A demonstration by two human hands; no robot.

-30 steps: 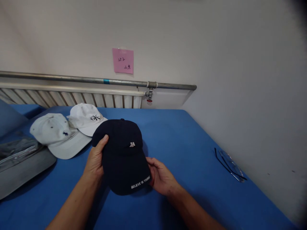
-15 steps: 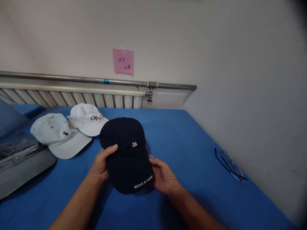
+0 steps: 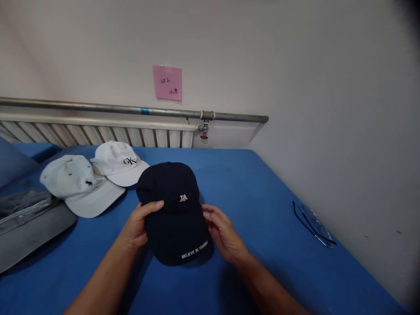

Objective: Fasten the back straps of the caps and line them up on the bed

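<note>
Two hands work at the dark cap point(image 3: 170, 227), which is held tilted over the bed point(image 3: 249, 188), brim nearest; whether any of it rests there cannot be told. The step in hand appears to be handling this cap. The left hand point(image 3: 138, 225) holds it, thumb on top and the other fingers underneath. The right hand point(image 3: 225, 234) has its fingers partly curled, tips at the cap's right side; whether they grip is unclear. The next move seems to call for a firm left hold and light steadying from the right, sparing the probably soft crown.

The left side is tight: the white cap point(image 3: 114, 159) lies just beside the dark cap, the pale cap point(image 3: 67, 177) next to it, then the grey cap point(image 3: 39, 234), cut off by the view. Most room lies rightward and toward the far edge near the radiator point(image 3: 98, 134). The glasses point(image 3: 313, 225) lie near the right edge, by the wall point(image 3: 328, 109), and deserve a wide berth.
</note>
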